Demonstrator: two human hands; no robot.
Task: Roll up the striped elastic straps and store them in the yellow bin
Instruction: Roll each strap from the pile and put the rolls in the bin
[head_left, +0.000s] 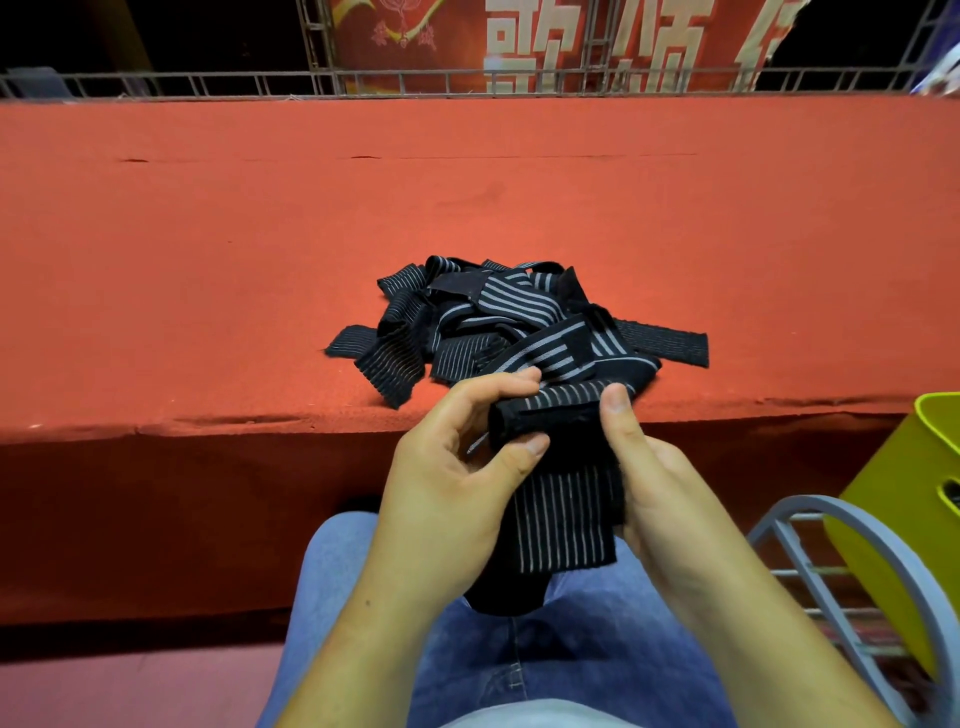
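Observation:
A black elastic strap with thin pale stripes (563, 525) hangs down over my lap, its upper end turned into a short roll between both hands. My left hand (457, 467) pinches the left side of the roll with thumb and fingers. The roll's right side is gripped by my right hand (644, 467), thumb on top. A tangled pile of several more striped straps (498, 322) lies on the red platform just beyond my hands. The yellow bin (904, 499) stands at the right edge, partly cut off.
The red carpeted platform (260, 260) runs across the view, its front edge just ahead of my knees. The bin sits on a grey metal wire chair (810, 561). A metal railing (208, 83) and red banner (467, 47) stand behind.

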